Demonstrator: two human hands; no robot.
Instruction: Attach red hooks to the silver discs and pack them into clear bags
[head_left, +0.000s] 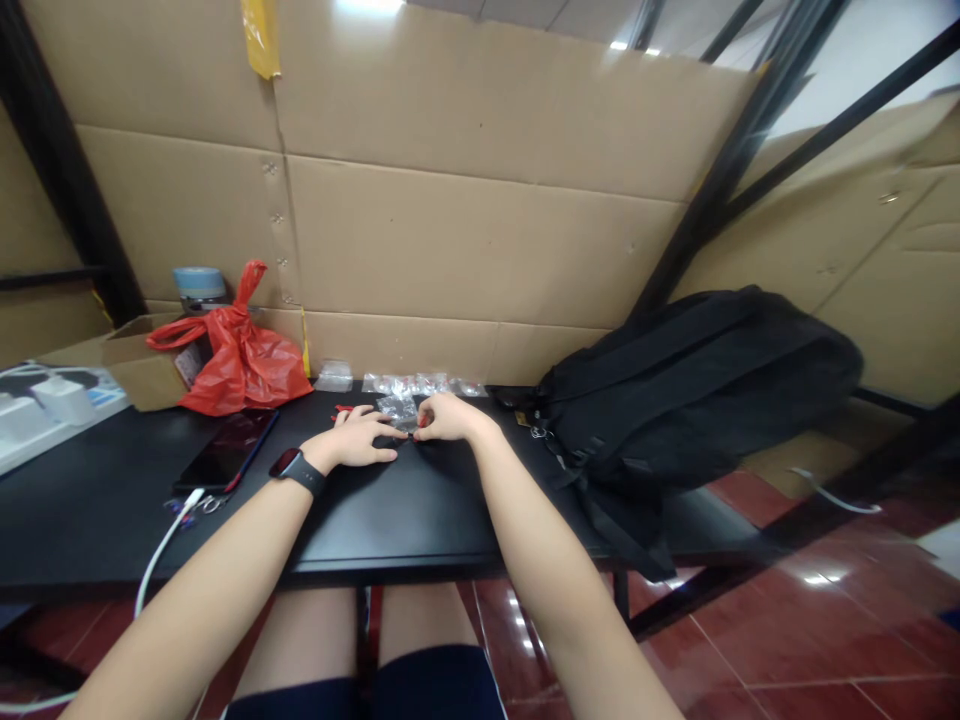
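My left hand (364,437) lies low on the black table (397,520), its fingers stretched out and apart, the index fingertip beside a tiny dark piece (410,436). My right hand (446,418) comes in from the right with its fingertips pinched together at that same spot. A bit of red shows near its fingers, but what they hold is too small to make out. Just beyond both hands lies a small clear plastic bag (397,408). Something small and red (342,412) sticks out behind the left fingers.
More clear packets (416,384) line the cardboard wall (450,250). On the left are a red plastic bag (244,355), a cardboard box (146,375), a phone (229,450) with a white cable (161,545), and a power strip (56,420). A black backpack (697,390) stands on the right.
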